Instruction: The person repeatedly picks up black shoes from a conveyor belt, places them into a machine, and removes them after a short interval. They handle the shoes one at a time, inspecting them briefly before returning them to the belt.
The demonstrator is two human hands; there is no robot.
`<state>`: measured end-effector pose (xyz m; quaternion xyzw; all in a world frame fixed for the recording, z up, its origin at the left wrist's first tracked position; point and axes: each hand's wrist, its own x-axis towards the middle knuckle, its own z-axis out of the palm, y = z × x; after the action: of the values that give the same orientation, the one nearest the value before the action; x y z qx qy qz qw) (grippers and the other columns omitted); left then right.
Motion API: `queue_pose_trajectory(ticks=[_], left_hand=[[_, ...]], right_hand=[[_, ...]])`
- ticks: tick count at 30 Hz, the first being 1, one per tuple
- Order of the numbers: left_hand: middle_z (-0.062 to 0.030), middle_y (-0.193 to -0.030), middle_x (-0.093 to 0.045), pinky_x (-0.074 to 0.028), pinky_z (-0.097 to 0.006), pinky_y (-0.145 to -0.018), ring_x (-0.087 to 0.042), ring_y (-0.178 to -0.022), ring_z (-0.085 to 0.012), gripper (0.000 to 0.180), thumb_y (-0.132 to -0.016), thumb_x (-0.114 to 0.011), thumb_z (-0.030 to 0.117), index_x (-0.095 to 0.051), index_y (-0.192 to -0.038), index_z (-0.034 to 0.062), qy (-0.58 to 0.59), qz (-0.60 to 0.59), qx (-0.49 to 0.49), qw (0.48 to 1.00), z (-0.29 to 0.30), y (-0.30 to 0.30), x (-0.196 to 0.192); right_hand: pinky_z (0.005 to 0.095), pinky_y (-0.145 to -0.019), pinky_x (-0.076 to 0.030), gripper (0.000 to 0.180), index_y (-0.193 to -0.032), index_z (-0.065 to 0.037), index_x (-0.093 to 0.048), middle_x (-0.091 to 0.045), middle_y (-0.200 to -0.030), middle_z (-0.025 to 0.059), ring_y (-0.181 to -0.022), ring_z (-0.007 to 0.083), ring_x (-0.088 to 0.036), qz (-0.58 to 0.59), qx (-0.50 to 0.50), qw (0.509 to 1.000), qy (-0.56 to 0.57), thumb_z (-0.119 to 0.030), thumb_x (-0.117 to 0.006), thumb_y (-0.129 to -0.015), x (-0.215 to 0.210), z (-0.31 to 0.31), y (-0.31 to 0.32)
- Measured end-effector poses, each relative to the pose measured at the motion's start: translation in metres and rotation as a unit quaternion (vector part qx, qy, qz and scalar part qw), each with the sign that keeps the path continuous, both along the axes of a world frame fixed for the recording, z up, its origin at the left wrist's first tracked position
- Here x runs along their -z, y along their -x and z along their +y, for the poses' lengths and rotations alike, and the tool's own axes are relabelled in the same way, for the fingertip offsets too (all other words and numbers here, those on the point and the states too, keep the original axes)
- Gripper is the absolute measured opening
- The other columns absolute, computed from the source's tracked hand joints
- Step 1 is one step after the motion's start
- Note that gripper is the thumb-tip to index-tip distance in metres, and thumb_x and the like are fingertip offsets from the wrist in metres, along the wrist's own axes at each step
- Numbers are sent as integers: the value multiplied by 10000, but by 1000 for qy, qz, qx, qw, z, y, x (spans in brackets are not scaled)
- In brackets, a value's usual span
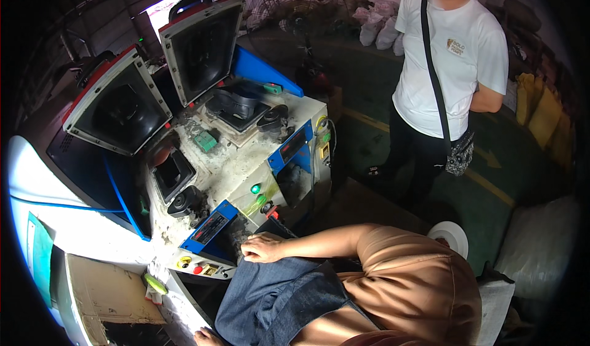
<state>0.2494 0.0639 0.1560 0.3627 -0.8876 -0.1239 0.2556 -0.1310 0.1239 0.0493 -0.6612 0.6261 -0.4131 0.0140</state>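
Note:
My right hand (263, 247) rests on the knee of my blue denim apron (264, 297), fingers loosely bent over the cloth and holding nothing that I can see. Only the fingers of my left hand (207, 337) show at the lower edge, beside the apron and a white ledge; the rest is cut off. In front of me stands a dirty white machine with two raised lids, a left lid (123, 103) and a right lid (203, 48). Below the right lid, a black shoe sole (236, 103) sits on a mould. Another dark rubber-like piece (184, 201) lies near the left mould (174, 175).
A person (452, 57) in a white shirt stands beyond the machine at right. Green blocks (206, 141) lie on the machine top; buttons and a blue control panel (209, 226) face me. An open cardboard box (110, 290) is at lower left, a large fan (298, 14) behind.

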Motion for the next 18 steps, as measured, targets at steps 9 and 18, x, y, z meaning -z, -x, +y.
queue_pose_trajectory(ticks=[9, 18], left_hand=[[-208, -1261, -478, -341, -349, -1006, -455, -1168, -255, 426, -1042, -441, 335, -427, -1308, 3, 0, 1, 0, 1000, 2, -3, -3], [-215, -1339, -465, -326, -339, -1058, -445, -1243, -245, 469, -1047, -428, 344, -405, -1373, 7, -3, -3, 9, 1000, 8, -2, -7]], right_hand=[[237, -677, -481, 172, -1057, -57, -531, -602, -930, 35, -789, 85, -578, -395, -99, 913, 32, -225, -548, -1025, -38, 17, 17], [228, -604, -488, 685, -1551, -108, -142, -642, -891, 57, -683, 85, -575, -324, -33, 921, 214, -185, -558, -1013, -219, 36, 99]])
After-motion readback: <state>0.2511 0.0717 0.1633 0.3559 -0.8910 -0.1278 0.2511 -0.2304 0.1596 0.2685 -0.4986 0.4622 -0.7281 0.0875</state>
